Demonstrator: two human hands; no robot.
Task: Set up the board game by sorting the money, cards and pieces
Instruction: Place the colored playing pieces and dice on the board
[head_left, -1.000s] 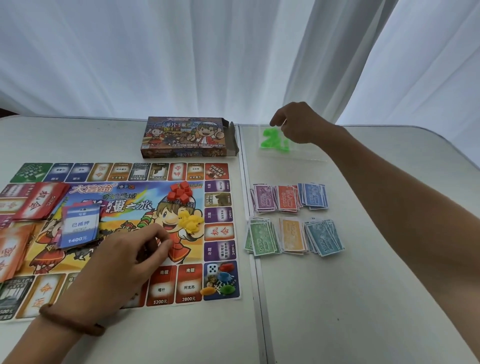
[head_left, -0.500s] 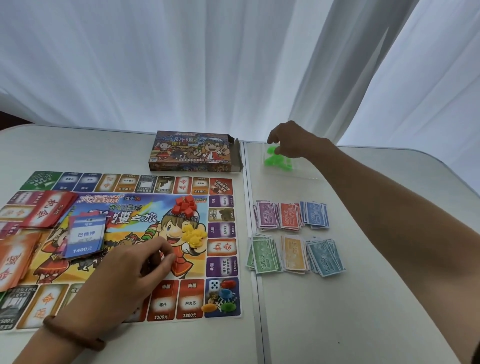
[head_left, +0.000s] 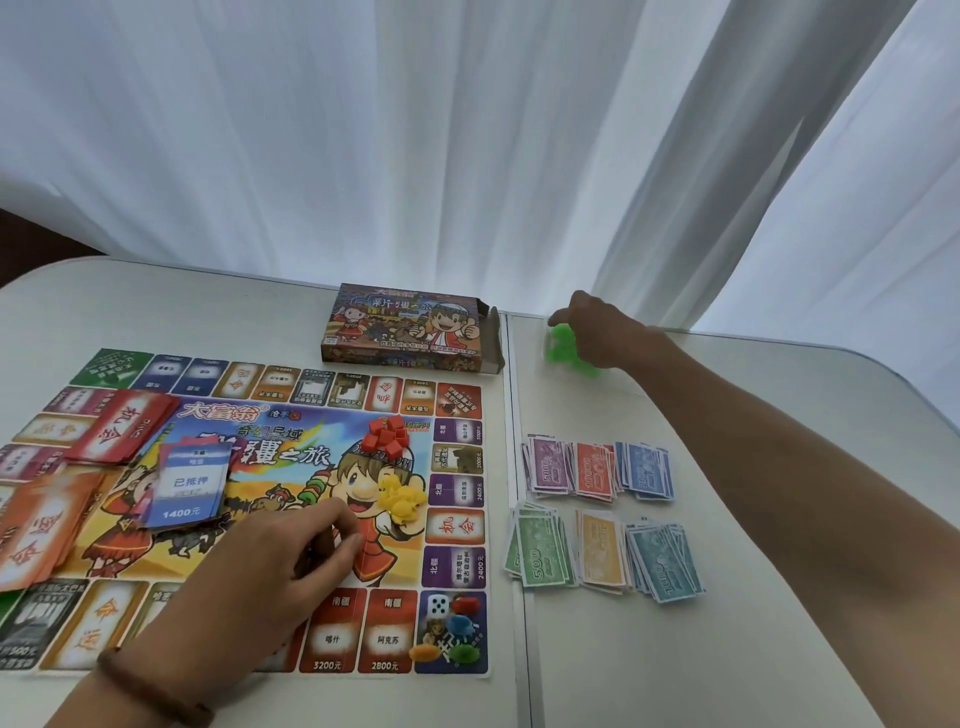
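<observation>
1. Six stacks of paper play money (head_left: 602, 553) lie on the white counter (head_left: 675, 654) right of the board, in two rows of three. Purple, red and blue sit behind; green, orange and teal in front. The stacks are loosely fanned, just beside one another.
2. Small translucent green plastic pieces (head_left: 561, 345): one heap at the far edge of the counter, right of the box and well apart from the board. No count possible, as the hand covers most of them.
3. Right hand (head_left: 602, 332) reaches across the money. Its fingers (head_left: 558, 316) curl down over the green heap and appear to pinch its top. Thumb hidden.
4. Handling, as judged: the green pieces look light, hard, smooth and tiny, so likely to scatter. Better scooped in cupped fingers from the sides than picked singly.
5. Left hand (head_left: 270, 566) rests on the printed paper game board (head_left: 291, 454), fingers curled, thumb against forefinger. Cannot tell whether anything is pinched.
6. Counts on the board:
   - one heap of red plastic blocks (head_left: 387, 434) and one heap of yellow plastic pieces (head_left: 401, 499), with individual pieces unclear
   - one white die (head_left: 438, 605)
   - four coloured pawns (head_left: 460, 623) on the near right corner square
   - three card stacks: red-backed cards (head_left: 122, 426), orange-backed cards (head_left: 36, 530), blue-faced cards (head_left: 187, 483)
7. One cardboard game box (head_left: 410, 330) lies behind the board, end flap open.
8. Notes and cards look thin, limp and slippery; grip by the long edges.
</observation>
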